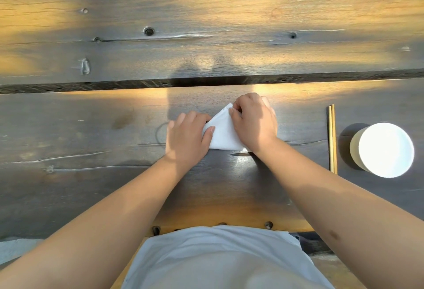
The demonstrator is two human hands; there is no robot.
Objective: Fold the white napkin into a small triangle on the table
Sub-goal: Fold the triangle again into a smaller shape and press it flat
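Note:
The white napkin (223, 133) lies on the dark wooden table (91, 128) as a small triangle, its tip pointing away from me. My left hand (187, 138) rests flat on its left corner, thumb pressing on the cloth. My right hand (253, 121) covers the right side, and its thumb and fingers pinch the napkin's top tip. Most of the right half of the napkin is hidden under that hand.
A pair of wooden chopsticks (332, 138) lies to the right, pointing away from me. Beyond them stands a white cup (383, 149) with a white lid. A dark gap (91, 85) between planks runs across the table behind the napkin.

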